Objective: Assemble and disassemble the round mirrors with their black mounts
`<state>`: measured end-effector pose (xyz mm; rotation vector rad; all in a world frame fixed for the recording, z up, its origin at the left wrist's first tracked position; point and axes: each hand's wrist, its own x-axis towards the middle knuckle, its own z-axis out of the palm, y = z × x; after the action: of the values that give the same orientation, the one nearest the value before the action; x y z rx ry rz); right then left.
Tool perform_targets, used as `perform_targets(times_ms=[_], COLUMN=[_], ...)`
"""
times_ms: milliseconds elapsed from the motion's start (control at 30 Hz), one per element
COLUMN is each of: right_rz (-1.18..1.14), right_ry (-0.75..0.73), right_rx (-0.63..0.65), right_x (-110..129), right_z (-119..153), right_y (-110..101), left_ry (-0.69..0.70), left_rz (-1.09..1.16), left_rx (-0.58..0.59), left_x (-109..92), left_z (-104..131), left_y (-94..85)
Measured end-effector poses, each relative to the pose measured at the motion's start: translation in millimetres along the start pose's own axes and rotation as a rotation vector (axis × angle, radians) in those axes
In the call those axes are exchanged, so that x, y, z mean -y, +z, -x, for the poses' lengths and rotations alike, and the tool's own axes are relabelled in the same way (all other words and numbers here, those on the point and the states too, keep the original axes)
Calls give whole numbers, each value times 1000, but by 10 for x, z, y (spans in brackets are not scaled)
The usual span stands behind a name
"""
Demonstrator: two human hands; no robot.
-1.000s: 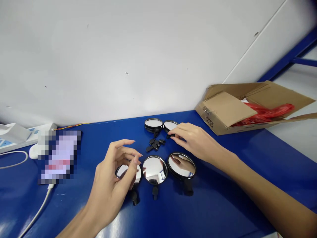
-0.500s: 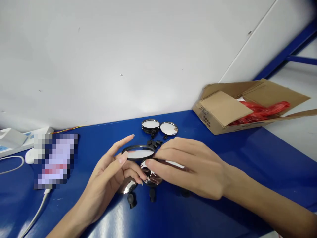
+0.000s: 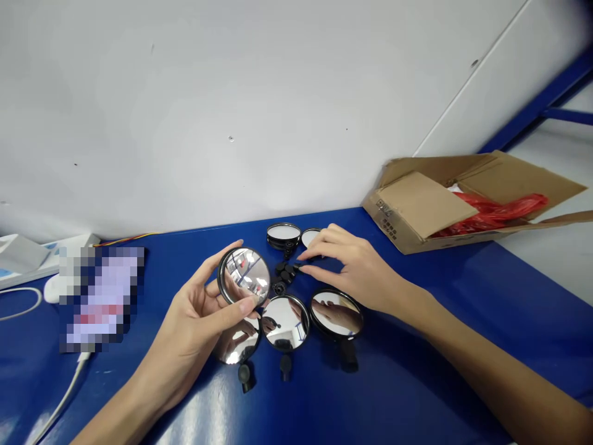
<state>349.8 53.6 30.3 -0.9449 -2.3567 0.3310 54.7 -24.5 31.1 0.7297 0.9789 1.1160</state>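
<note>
R hand (image 3: 354, 262) moved to small black plastic bits (image 3: 286, 274), fingers narrow, can't tell if gripping; L hand (image 3: 197, 318) holds round black-rimmed mirror (image 3: 245, 275). Pinch just 1 bit.

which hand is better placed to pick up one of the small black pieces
Probably the right hand: it is at the edge of the small black pieces, whereas the left hand holds a round mirror.

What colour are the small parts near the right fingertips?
The small parts are black; best in head view.
</note>
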Motion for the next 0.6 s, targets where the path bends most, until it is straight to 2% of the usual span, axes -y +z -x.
perform_targets(times_ms=[133, 300, 367, 433, 600], right_rz=[56, 119, 118, 54, -382], right_ry=[-42, -39, -36, -14, 219], right_rx=[116, 167, 167, 139, 42], right_x=[-94, -128, -122, -76, 262], right_z=[10, -1, 1, 2, -26], right_y=[106, 175, 164, 126, 22], left_ry=[-72, -84, -11, 118, 416], left_rz=[-64, -179, -303, -454, -709], left_rx=[-34, -32, -50, -90, -163], left_x=[-54, -51, -14, 27, 98], left_z=[57, 69, 48, 34, 79], left_y=[83, 86, 49, 20, 29])
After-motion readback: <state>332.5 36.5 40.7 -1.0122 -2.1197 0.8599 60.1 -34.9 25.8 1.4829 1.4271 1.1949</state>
